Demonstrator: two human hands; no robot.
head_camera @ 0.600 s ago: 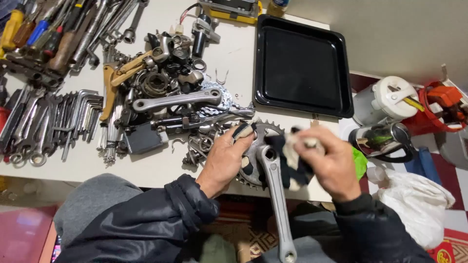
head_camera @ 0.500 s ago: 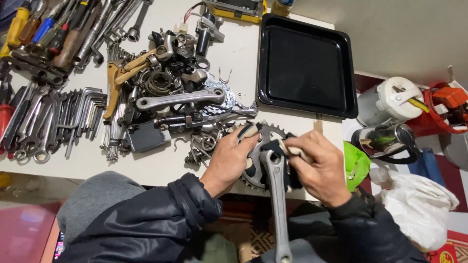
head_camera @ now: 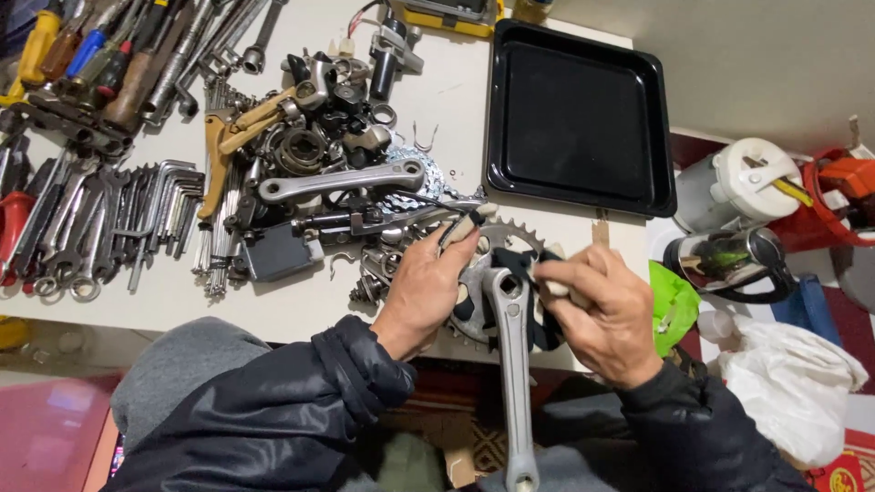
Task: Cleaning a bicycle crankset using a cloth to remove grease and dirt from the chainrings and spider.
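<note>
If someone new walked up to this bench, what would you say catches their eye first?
Probably the silver crank arm with its toothed chainring at the table's near edge, held by the left hand while the right hand presses a rag against it. Then the heap of metal parts behind, and the empty black tray upper right.

The crank arm is smooth, satin grey metal, its toothed chainring duller steel. The rag is soft dark-and-pale cloth. At the far right the baking tray is glossy black enamel; the worktop is matt off-white.
</note>
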